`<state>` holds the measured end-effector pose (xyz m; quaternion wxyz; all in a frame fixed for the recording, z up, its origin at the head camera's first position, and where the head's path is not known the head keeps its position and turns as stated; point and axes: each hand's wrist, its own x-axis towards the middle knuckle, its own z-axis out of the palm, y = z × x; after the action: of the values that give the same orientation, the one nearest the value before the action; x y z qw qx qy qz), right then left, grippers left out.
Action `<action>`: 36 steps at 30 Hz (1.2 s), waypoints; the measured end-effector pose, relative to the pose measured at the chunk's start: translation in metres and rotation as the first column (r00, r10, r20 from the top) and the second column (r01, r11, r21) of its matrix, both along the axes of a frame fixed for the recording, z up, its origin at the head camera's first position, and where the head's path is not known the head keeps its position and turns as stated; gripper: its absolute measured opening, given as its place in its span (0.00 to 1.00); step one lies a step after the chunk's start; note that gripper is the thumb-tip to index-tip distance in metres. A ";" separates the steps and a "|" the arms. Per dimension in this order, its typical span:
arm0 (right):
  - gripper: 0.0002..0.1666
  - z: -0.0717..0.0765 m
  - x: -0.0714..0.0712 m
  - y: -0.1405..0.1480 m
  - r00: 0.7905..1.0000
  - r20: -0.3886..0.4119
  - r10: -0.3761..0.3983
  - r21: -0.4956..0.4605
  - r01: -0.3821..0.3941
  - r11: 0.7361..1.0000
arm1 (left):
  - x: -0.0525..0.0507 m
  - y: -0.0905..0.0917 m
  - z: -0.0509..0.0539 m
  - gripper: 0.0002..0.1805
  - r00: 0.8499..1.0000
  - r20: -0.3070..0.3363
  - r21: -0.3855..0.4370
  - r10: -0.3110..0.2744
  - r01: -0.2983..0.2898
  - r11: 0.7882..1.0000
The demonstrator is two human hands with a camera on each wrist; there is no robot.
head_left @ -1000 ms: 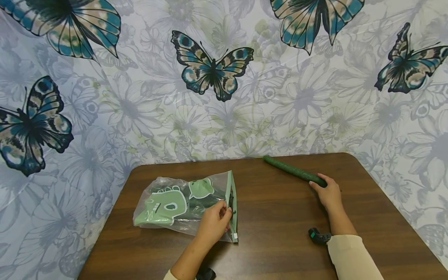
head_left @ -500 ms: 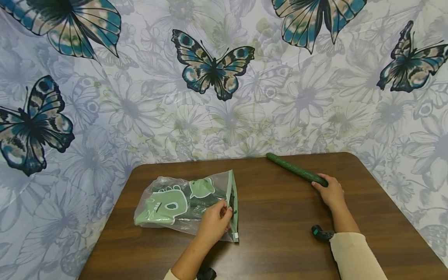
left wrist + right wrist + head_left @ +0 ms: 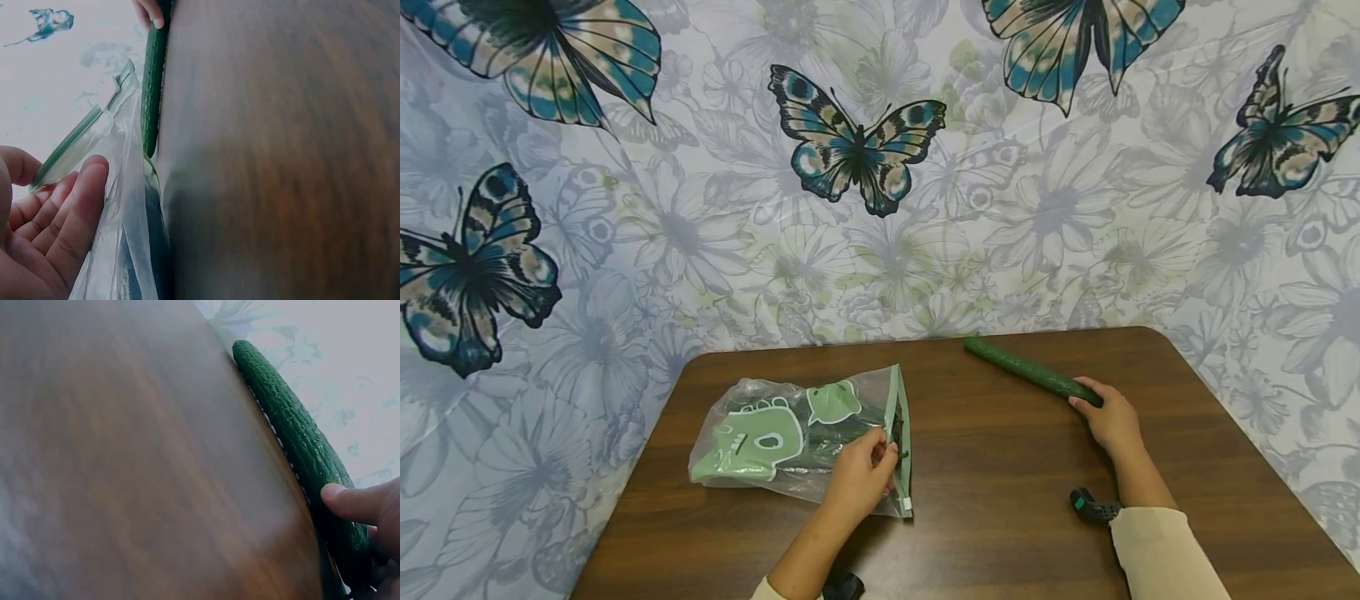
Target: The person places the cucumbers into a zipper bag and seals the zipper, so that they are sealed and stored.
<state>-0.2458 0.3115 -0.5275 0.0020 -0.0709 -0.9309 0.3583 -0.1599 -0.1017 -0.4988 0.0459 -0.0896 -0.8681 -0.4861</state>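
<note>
A clear zip bag (image 3: 790,433) with green cartoon prints lies on the left of the table, its green-edged mouth facing right. My left hand (image 3: 859,475) pinches the bag near that mouth; the left wrist view shows the thumb and fingers at the green strip (image 3: 69,140). Something dark lies inside the bag, its kind unclear through the plastic. On the right, my right hand (image 3: 1108,417) grips the near end of a long green cucumber (image 3: 1026,367), which points away to the back left. The thumb presses along the cucumber (image 3: 294,431) in the right wrist view.
The brown wooden table (image 3: 985,500) has rounded back corners and ends at a wall covering (image 3: 880,275) printed with butterflies and flowers. A white slider (image 3: 906,504) sits at the near end of the bag's mouth. Dark wrist devices (image 3: 1092,507) are worn on the arms.
The cucumber and my right hand shift slightly right, then the cucumber's far tip comes back left and a little nearer. My left hand and the bag stay almost still.
</note>
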 end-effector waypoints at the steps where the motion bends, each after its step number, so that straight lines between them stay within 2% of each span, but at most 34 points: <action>1: 0.33 0.000 0.001 0.000 1.000 0.006 0.003 -0.015 -0.003 1.000 | 0.000 0.000 0.000 0.08 1.000 0.003 0.000 0.003 -0.003 1.000; 9: 0.34 0.001 0.002 -0.006 1.000 0.009 0.026 -0.170 -0.024 0.985 | -0.001 0.001 0.001 0.07 1.000 -0.015 0.011 -0.006 0.006 1.000; 15: 0.35 0.002 0.002 -0.012 0.997 -0.033 0.063 -0.264 -0.069 0.962 | -0.001 0.000 0.001 0.08 1.000 -0.017 0.014 -0.006 0.006 1.000; 26: 0.35 0.012 0.004 -0.019 0.982 -0.066 0.176 -0.299 -0.187 0.936 | 0.000 -0.002 0.003 0.07 1.000 -0.002 -0.003 -0.003 0.003 1.000; 36: 0.35 0.022 0.007 -0.031 0.947 -0.085 0.310 -0.276 -0.321 0.906 | 0.000 -0.001 0.003 0.07 1.000 0.019 0.012 -0.003 0.003 1.000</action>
<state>-0.2391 0.2806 -0.5058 -0.0480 0.0879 -0.8683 0.4859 -0.1594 -0.1030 -0.4955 0.0373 -0.0858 -0.8653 -0.4924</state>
